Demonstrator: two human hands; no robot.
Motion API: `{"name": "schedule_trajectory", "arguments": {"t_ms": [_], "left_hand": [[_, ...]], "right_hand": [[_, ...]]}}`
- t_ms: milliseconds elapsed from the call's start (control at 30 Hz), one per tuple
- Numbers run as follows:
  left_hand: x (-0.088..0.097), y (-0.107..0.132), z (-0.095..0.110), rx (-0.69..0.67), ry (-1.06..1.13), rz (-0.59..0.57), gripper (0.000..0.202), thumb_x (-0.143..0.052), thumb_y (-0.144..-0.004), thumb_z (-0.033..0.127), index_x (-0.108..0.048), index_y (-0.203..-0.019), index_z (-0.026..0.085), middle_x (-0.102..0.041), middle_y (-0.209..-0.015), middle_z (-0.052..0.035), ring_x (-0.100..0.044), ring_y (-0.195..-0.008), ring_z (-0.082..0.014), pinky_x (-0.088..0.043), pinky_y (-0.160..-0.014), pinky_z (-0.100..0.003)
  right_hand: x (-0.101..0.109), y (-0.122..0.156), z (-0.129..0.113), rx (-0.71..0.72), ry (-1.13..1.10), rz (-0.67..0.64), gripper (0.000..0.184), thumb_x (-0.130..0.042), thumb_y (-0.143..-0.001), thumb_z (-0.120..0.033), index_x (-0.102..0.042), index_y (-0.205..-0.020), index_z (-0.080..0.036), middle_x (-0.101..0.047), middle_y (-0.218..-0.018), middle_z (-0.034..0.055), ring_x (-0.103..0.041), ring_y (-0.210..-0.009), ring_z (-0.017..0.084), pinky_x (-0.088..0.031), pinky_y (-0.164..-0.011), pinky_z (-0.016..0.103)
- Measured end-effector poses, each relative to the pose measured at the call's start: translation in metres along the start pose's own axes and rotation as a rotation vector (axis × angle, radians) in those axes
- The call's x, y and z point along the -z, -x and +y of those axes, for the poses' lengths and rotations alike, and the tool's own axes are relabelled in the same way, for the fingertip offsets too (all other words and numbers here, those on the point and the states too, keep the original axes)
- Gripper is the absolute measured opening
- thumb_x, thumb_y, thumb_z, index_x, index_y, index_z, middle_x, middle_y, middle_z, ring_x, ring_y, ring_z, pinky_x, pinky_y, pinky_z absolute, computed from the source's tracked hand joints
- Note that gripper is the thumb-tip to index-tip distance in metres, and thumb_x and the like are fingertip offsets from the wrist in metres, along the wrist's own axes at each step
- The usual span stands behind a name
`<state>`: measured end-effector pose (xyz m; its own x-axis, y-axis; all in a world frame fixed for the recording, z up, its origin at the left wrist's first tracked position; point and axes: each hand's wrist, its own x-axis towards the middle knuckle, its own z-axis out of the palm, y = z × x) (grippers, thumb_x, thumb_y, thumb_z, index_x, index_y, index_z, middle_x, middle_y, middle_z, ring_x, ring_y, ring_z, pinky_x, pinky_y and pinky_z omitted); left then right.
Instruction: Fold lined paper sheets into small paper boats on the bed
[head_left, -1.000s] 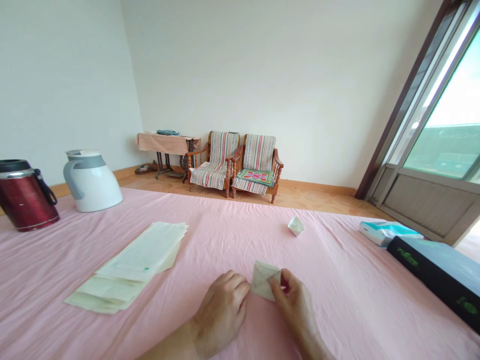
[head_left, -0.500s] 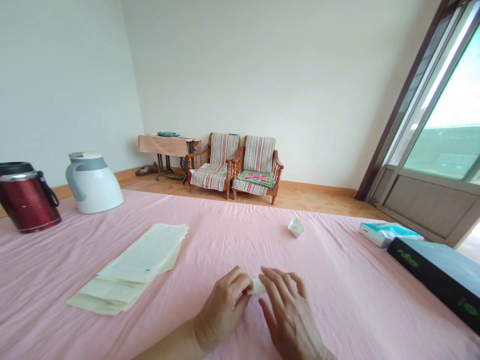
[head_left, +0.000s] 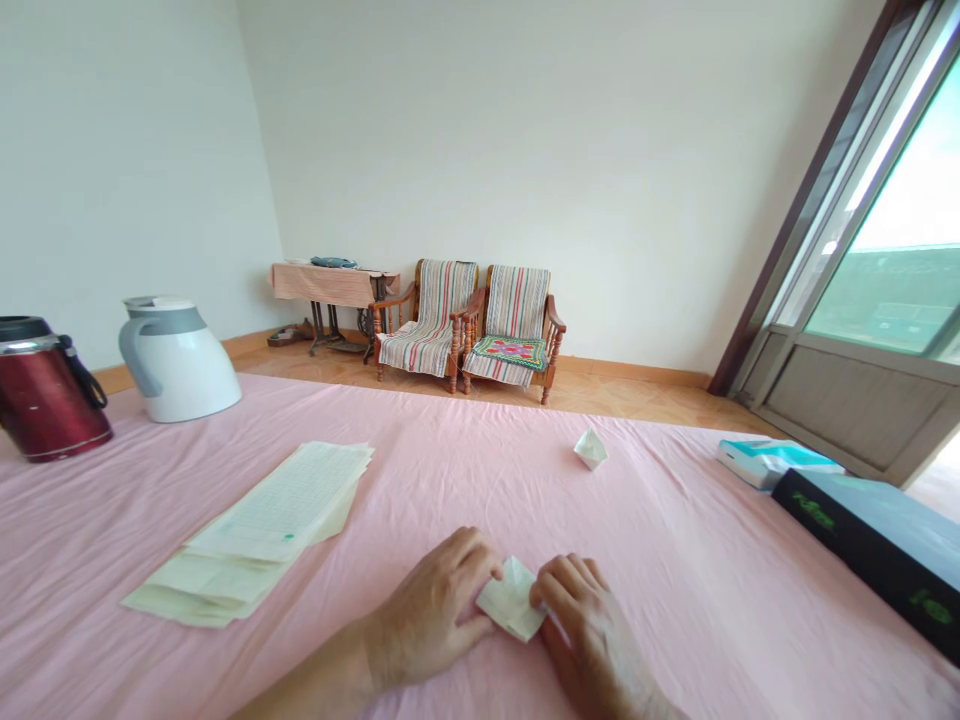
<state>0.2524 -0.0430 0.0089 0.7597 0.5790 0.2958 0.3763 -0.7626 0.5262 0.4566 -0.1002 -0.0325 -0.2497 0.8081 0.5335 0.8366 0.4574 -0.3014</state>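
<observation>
A small square of folded pale paper [head_left: 513, 600] is between my two hands, just above or on the pink cloth. My left hand [head_left: 435, 608] grips its left edge with thumb and fingers. On the opposite side, my right hand [head_left: 589, 625] pinches the right corner, fingers bent over it. Farther off, a little folded paper boat [head_left: 591, 450] rests on the cloth. To the left lies a stack of pale green gridded paper sheets [head_left: 262, 525], fanned unevenly.
Pink cloth [head_left: 420, 450] covers the surface. At left stand a red thermos [head_left: 52, 395] and a white jug [head_left: 184, 365]. A black-sided box [head_left: 862, 540] and a tissue pack [head_left: 776, 460] lie at right. Two wooden armchairs [head_left: 427, 320] are beyond.
The folded paper has turned from a narrow strip to a flat diamond-like square facing me. My right hand's fingers have closed onto its right side. The view has shifted slightly.
</observation>
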Motion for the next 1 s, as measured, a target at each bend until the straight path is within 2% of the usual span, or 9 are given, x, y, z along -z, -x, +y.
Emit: {"name": "schedule_trajectory", "arguments": {"t_ms": [67,167,267,367,500,600,733,833,1000], "left_hand": [[0.003,0.002,0.002,-0.040,-0.046,-0.052,0.027,-0.065,-0.077,0.008,-0.053,-0.098,0.020,-0.054,-0.099,-0.0024,-0.051,-0.095,-0.0186,-0.041,-0.083,-0.028],[0.000,0.002,0.002,-0.109,-0.094,-0.110,0.019,-0.059,-0.087,0.012,-0.056,-0.103,0.020,-0.057,-0.096,-0.0022,-0.051,-0.089,-0.0171,-0.041,-0.080,-0.027],[-0.004,-0.001,0.000,-0.107,-0.107,-0.122,0.009,-0.054,-0.092,0.016,-0.061,-0.096,0.020,-0.059,-0.087,-0.0015,-0.052,-0.084,-0.0162,-0.040,-0.076,-0.026],[-0.007,-0.003,-0.003,-0.037,-0.065,-0.083,0.014,-0.055,-0.088,0.010,-0.066,-0.085,0.019,-0.058,-0.080,-0.0009,-0.053,-0.082,-0.0154,-0.040,-0.072,-0.024],[-0.010,-0.004,-0.006,0.152,0.063,-0.003,0.014,-0.059,-0.080,0.008,-0.068,-0.075,0.017,-0.057,-0.077,0.0000,-0.055,-0.076,-0.0133,-0.040,-0.066,-0.021],[-0.014,-0.006,-0.008,0.255,0.109,0.039,0.013,-0.060,-0.079,0.010,-0.067,-0.069,0.016,-0.056,-0.073,0.0009,-0.054,-0.068,-0.0119,-0.037,-0.061,-0.020],[-0.017,-0.009,-0.009,0.284,0.111,0.073,0.017,-0.058,-0.082,0.017,-0.066,-0.066,0.016,-0.054,-0.066,0.0018,-0.052,-0.064,-0.0120,-0.035,-0.058,-0.020],[-0.018,-0.011,-0.008,0.289,0.089,0.090,0.024,-0.055,-0.085,0.019,-0.063,-0.063,0.015,-0.053,-0.063,0.0018,-0.051,-0.062,-0.0120,-0.032,-0.057,-0.021],[-0.018,-0.011,-0.005,0.308,0.068,0.100,0.025,-0.056,-0.084,0.019,-0.059,-0.059,0.015,-0.051,-0.063,0.0020,-0.051,-0.063,-0.0122,-0.031,-0.058,-0.021]], "right_hand": [[0.000,0.000,0.000,0.003,-0.004,-0.003,0.016,-0.049,-0.083,-0.009,-0.055,-0.075,-0.021,-0.056,-0.077,0.0008,-0.049,-0.073,0.018,-0.033,-0.067,0.030],[0.000,0.001,0.000,-0.013,-0.020,0.008,0.018,-0.049,-0.081,-0.007,-0.057,-0.073,-0.021,-0.057,-0.075,0.0003,-0.050,-0.071,0.017,-0.033,-0.066,0.029],[-0.001,0.002,0.003,-0.058,-0.050,-0.006,0.018,-0.051,-0.077,-0.006,-0.059,-0.075,-0.022,-0.059,-0.077,0.0001,-0.053,-0.073,0.017,-0.034,-0.067,0.028],[-0.001,0.003,0.008,-0.152,-0.094,-0.026,0.018,-0.055,-0.075,-0.008,-0.062,-0.074,-0.024,-0.061,-0.080,0.0000,-0.056,-0.076,0.017,-0.036,-0.068,0.028],[-0.001,0.001,0.011,-0.316,-0.148,-0.061,0.014,-0.058,-0.077,-0.016,-0.065,-0.067,-0.025,-0.062,-0.077,-0.0002,-0.059,-0.076,0.018,-0.038,-0.072,0.031],[-0.002,-0.002,0.010,-0.392,-0.177,-0.044,0.021,-0.054,-0.081,-0.025,-0.065,-0.062,-0.023,-0.062,-0.073,0.0003,-0.060,-0.070,0.017,-0.040,-0.069,0.031],[-0.006,-0.004,0.008,-0.421,-0.144,0.033,0.031,-0.053,-0.083,-0.036,-0.061,-0.057,-0.021,-0.059,-0.066,0.0003,-0.057,-0.061,0.016,-0.039,-0.059,0.027],[-0.008,-0.005,0.007,-0.447,-0.135,0.042,0.030,-0.053,-0.083,-0.035,-0.059,-0.057,-0.021,-0.058,-0.064,0.0003,-0.056,-0.059,0.015,-0.037,-0.056,0.026],[-0.009,-0.005,0.008,-0.433,-0.159,0.032,0.022,-0.054,-0.080,-0.031,-0.061,-0.061,-0.022,-0.060,-0.067,0.0008,-0.058,-0.065,0.017,-0.039,-0.061,0.027]]}}
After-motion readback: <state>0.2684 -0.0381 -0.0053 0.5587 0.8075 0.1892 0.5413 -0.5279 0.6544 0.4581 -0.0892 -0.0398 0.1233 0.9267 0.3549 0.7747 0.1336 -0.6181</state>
